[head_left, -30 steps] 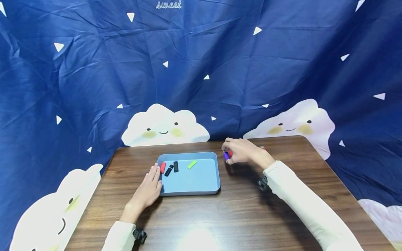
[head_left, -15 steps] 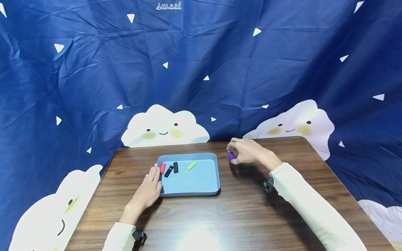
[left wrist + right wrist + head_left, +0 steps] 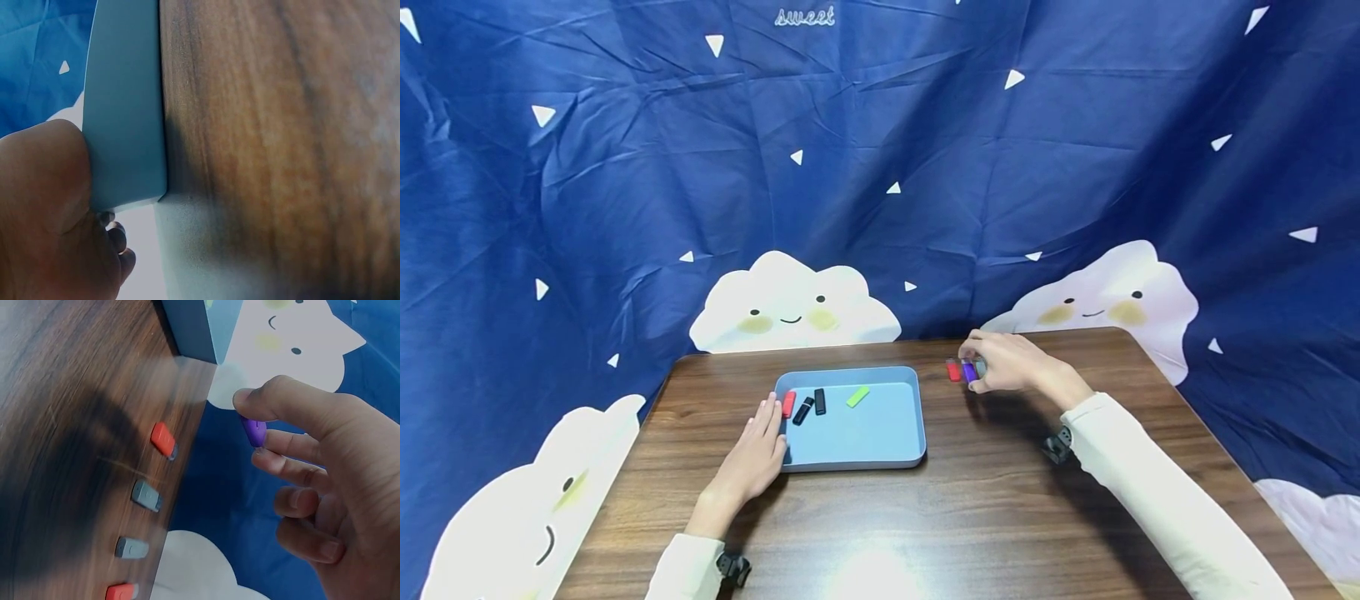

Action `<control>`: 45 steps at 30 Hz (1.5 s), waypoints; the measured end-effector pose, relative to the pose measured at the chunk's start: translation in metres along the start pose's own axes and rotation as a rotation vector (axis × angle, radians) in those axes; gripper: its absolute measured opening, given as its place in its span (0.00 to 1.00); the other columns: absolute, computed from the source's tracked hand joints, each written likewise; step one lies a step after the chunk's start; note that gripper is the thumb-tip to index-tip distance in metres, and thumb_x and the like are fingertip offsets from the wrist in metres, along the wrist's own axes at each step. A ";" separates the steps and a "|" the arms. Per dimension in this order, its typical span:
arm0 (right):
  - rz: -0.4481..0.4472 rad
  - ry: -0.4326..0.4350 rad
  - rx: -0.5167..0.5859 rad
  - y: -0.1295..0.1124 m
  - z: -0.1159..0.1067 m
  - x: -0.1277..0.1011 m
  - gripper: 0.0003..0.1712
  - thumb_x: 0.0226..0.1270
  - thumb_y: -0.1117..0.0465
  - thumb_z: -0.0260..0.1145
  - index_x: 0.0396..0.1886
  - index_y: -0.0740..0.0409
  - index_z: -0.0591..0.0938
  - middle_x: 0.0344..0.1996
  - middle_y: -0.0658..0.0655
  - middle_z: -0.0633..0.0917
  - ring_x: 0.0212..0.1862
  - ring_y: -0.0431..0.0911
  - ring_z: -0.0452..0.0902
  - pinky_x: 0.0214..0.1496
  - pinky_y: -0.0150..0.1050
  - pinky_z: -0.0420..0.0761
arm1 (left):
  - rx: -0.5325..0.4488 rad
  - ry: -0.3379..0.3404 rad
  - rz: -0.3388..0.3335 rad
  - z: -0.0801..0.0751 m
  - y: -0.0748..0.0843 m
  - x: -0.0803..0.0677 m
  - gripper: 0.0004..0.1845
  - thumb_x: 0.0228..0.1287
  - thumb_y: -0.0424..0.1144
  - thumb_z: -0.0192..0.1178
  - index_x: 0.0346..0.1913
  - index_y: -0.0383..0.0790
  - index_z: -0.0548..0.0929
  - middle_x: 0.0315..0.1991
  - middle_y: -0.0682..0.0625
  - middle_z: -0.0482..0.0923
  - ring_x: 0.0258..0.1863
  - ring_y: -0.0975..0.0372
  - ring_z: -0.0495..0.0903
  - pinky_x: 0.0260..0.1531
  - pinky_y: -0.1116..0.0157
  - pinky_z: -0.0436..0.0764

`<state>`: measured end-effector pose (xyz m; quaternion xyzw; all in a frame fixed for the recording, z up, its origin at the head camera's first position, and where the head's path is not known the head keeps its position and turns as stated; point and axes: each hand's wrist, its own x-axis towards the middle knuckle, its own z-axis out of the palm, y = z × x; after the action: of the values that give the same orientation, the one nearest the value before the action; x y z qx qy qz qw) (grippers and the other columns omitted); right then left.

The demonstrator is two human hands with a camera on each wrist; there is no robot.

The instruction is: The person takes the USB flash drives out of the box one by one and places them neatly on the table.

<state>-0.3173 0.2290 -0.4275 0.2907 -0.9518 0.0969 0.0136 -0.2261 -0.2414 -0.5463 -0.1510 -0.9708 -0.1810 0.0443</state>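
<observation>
My right hand (image 3: 1011, 362) pinches a purple USB stick (image 3: 254, 432) between thumb and fingertips, raised above the table. Below it on the wood lie a red USB stick (image 3: 163, 439), two grey ones, the nearer grey USB stick (image 3: 146, 495) among them, and another red USB stick (image 3: 121, 592). With fingers straight, my left hand (image 3: 752, 450) rests against the left side of the blue tray (image 3: 850, 464). Inside the tray are a red USB stick (image 3: 788, 404), two black ones, including a black USB stick (image 3: 820, 401), and a green USB stick (image 3: 858, 396).
The brown wooden table (image 3: 970, 517) ends at the back against a blue curtain (image 3: 880, 125) with white cloud prints. Glare falls on the table's front middle. In the left wrist view the tray's wall (image 3: 125, 106) stands upright beside bare wood.
My right hand has moved right with the purple USB stick, past the red one on the table, which now shows to its left. My left hand and the tray have stayed in place.
</observation>
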 end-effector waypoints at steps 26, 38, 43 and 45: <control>0.059 0.024 -0.029 0.043 -0.004 -0.033 0.26 0.51 0.51 0.82 0.51 0.52 0.88 0.45 0.49 0.85 0.41 0.46 0.84 0.46 0.55 0.86 | 0.009 -0.005 -0.023 -0.008 0.010 -0.001 0.34 0.83 0.37 0.47 0.82 0.22 0.55 0.86 0.31 0.47 0.85 0.38 0.52 0.83 0.38 0.57; 0.109 0.017 -0.036 0.059 -0.004 -0.043 0.29 0.49 0.52 0.82 0.53 0.52 0.88 0.43 0.50 0.83 0.37 0.45 0.79 0.41 0.54 0.84 | 0.015 -0.011 -0.028 -0.008 0.010 -0.001 0.34 0.83 0.38 0.47 0.82 0.22 0.55 0.86 0.32 0.47 0.85 0.38 0.52 0.83 0.38 0.57; 0.125 0.000 -0.037 0.067 -0.004 -0.046 0.29 0.50 0.52 0.82 0.53 0.53 0.88 0.42 0.50 0.82 0.36 0.44 0.79 0.39 0.52 0.83 | 0.015 -0.013 -0.027 -0.008 0.010 -0.001 0.34 0.83 0.37 0.47 0.82 0.22 0.55 0.86 0.32 0.46 0.85 0.38 0.51 0.83 0.38 0.57; 0.131 -0.002 -0.040 0.071 -0.005 -0.048 0.29 0.50 0.52 0.82 0.54 0.53 0.87 0.43 0.51 0.83 0.36 0.44 0.80 0.39 0.53 0.84 | 0.008 -0.006 -0.024 -0.007 0.009 -0.001 0.34 0.82 0.37 0.47 0.82 0.22 0.55 0.86 0.31 0.47 0.85 0.37 0.52 0.82 0.38 0.57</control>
<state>-0.3169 0.3139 -0.4394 0.2277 -0.9705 0.0783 0.0122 -0.2217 -0.2361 -0.5364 -0.1397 -0.9734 -0.1770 0.0399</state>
